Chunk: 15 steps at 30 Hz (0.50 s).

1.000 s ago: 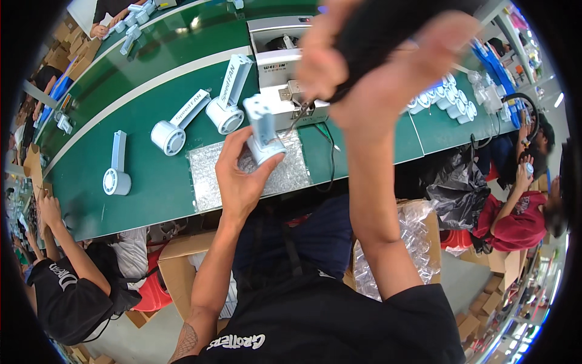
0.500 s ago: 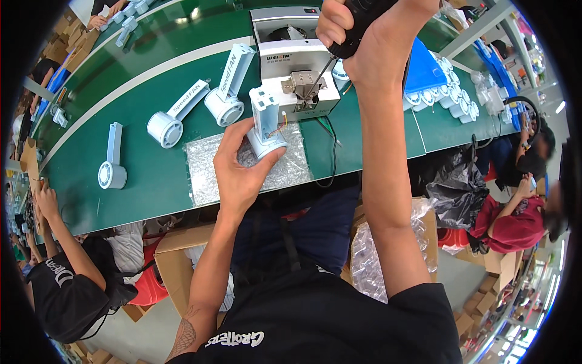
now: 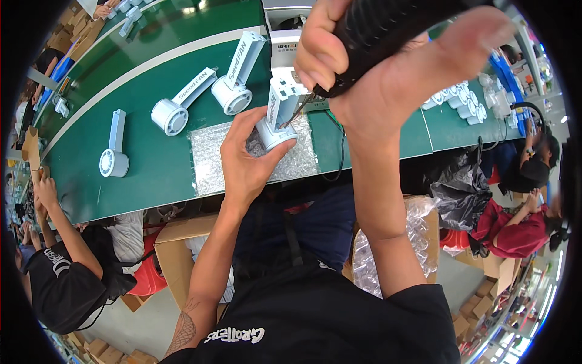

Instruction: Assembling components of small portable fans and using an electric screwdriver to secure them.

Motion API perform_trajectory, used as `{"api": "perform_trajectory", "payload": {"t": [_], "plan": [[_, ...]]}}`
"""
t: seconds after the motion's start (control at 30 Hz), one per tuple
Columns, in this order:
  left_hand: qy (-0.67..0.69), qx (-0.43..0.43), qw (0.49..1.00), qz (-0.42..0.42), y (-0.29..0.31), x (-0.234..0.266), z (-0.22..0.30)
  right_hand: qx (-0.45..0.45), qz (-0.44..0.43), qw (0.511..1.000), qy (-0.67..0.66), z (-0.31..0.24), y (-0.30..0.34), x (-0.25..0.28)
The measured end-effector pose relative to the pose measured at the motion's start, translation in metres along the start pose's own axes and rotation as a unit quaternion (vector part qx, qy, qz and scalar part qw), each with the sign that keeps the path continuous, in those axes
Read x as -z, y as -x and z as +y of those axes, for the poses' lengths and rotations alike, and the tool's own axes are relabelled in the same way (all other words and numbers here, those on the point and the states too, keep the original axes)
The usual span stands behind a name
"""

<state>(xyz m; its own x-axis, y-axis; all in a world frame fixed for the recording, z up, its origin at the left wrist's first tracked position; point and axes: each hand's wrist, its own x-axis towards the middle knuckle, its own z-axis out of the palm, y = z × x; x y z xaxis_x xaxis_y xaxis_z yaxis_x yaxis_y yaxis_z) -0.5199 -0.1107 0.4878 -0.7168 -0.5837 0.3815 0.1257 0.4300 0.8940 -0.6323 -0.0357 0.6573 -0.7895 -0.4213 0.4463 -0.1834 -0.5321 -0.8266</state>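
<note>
My left hand is closed around the round base of a light-blue handheld fan housing, which stands upright on a bubble-wrap mat. Its hollow handle points up, with its open side toward the right. In my right hand is a black electric screwdriver, held tilted above the housing. Its thin bit slants down into the open handle. The hand and tool hide whether the tip touches a screw. Left of the mat, three similar fan housings rest on the green bench.
A grey-white screw feeder machine stands behind the housing, partly hidden by my right hand. More light-blue fan parts are grouped at the right. Another person's arm is at the left bench end. An open carton sits below the bench edge.
My right hand has brought the screwdriver from the screw feeder down and nearer, so its bit is now in the housing's handle. The view has shifted slightly; my left hand keeps its hold.
</note>
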Motion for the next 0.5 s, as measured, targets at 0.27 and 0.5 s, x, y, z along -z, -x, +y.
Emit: {"api": "perform_trajectory", "payload": {"t": [0.27,0.5], "plan": [[0.009,-0.011,1.000,0.002,-0.003,-0.001,0.002,0.053,-0.031,0.997,0.037,0.005,-0.009,0.007],[-0.009,-0.003,1.000,0.011,0.001,0.002,-0.004,-0.071,-0.068,0.872,-0.479,-0.009,0.001,0.005]]}}
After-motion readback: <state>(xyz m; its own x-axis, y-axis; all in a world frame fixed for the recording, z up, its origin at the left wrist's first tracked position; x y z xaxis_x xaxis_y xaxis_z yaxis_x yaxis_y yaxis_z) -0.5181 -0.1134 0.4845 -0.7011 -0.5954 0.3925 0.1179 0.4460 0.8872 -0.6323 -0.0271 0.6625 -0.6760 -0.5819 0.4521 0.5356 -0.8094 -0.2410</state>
